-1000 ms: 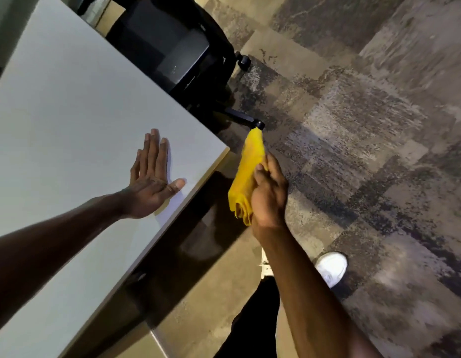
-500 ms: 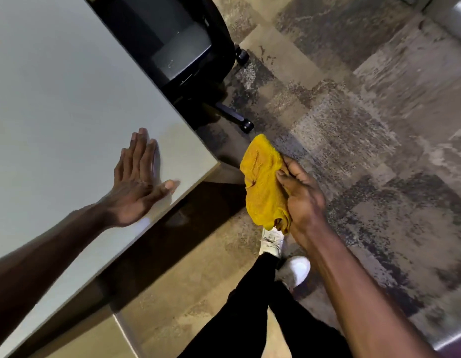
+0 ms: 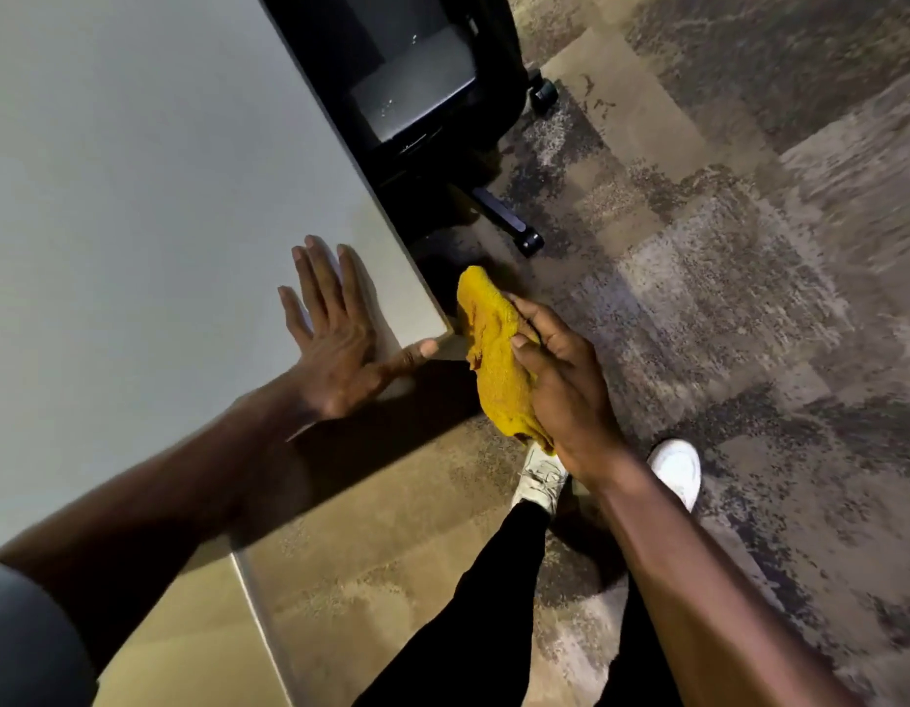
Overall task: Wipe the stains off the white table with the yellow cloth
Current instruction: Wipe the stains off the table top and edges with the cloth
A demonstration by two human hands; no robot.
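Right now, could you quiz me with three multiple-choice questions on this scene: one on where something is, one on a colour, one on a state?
1. Where is the cloth?
A. spread on the table
B. off the table corner, in the right hand
C. on the chair

2. What colour are the shoes?
A. white
B. red
C. black

3. How is the left hand?
A. fisted
B. pinching the cloth
C. flat, fingers spread

Answers:
B: the yellow cloth is bunched in the right hand, beside the white table corner.
A: both shoes look white.
C: the left hand lies open on the tabletop.
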